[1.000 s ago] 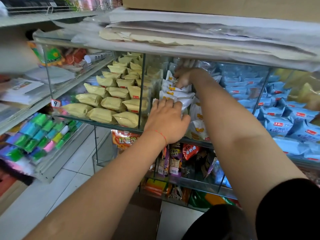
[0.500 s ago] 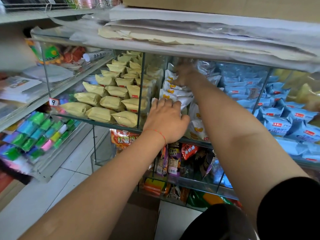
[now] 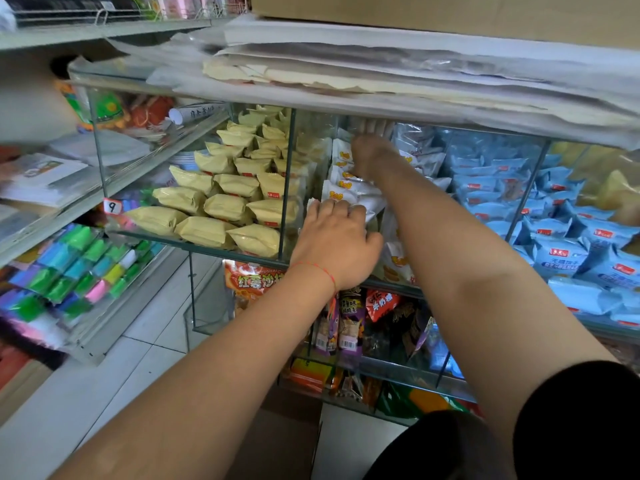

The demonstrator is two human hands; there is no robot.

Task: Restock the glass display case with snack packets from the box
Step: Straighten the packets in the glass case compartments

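While the left hand (image 3: 337, 240) rests with bent fingers on the front of the stack of white packets (image 3: 349, 188) at frame centre, it presses on the top packet; whether the fingers actually close round one packet cannot be told. A thin red thread (image 3: 320, 270) circles that wrist. The right hand (image 3: 370, 150) reaches deeper and higher into the same compartment, its back toward the camera and blurred; its fingers point up toward the underside of the case top, and whether they hold a packet cannot be told. The white packets carry orange-yellow marks and stand in a leaning row in the middle compartment of the glass display case (image 3: 289, 174), between two upright glass dividers. Left of the divider, yellow packets (image 3: 221, 199) lie in ordered rows on the glass shelf. Right of the arms, blue packets (image 3: 554, 237) with red labels fill the next compartment, toward the right edge of the frame. On the case top, upper centre, lies a pile of flattened paper and plastic bags (image 3: 381, 71), with a cardboard box (image 3: 450, 15) above it at the top edge. Below the shelf, lower centre, mixed colourful snack packs (image 3: 349, 323) stand upright. At lower left, a rack of bright green, blue and pink items (image 3: 69, 271) slopes toward the tiled floor (image 3: 104, 375). A tag marked 9 (image 3: 112, 206) sits at the case's left corner.
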